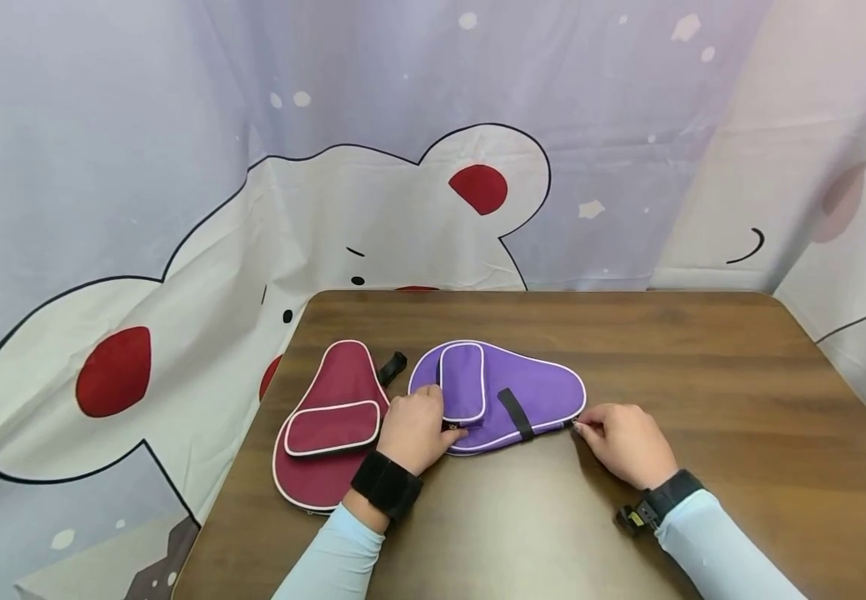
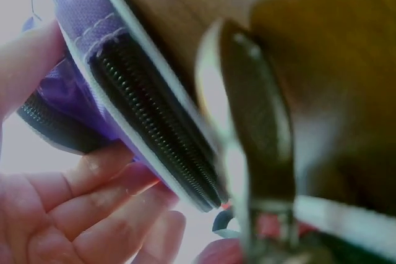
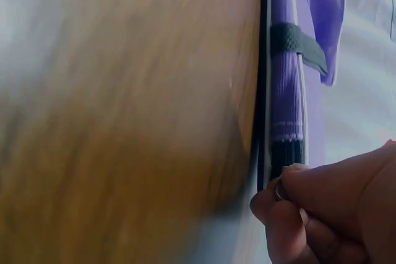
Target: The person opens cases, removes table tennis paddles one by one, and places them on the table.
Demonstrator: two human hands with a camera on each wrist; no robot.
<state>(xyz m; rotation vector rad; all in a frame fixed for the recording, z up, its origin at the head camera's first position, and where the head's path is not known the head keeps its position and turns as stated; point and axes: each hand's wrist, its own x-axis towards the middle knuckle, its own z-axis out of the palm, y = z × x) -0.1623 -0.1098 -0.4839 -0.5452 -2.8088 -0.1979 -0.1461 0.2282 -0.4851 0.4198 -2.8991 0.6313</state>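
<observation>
A purple table tennis paddle case (image 1: 538, 383) with white piping lies flat, its narrow end to the right. At its wide end my left hand (image 1: 413, 429) grips it beside the small front pocket (image 1: 463, 379), with the thumb over the case. The left wrist view shows a black zipper (image 2: 158, 125) along the case's side, close to the fingers. My right hand (image 1: 628, 442) pinches the small metal zipper pull (image 3: 282, 191) at the narrow end, between thumb and forefinger. A black strap (image 1: 515, 412) crosses the case between the hands.
A maroon paddle case (image 1: 344, 375) lies to the left, partly under my left forearm, with a black strap (image 1: 392, 367) at its side. The brown wooden table (image 1: 740, 358) meets a printed curtain (image 1: 590, 100) at the back.
</observation>
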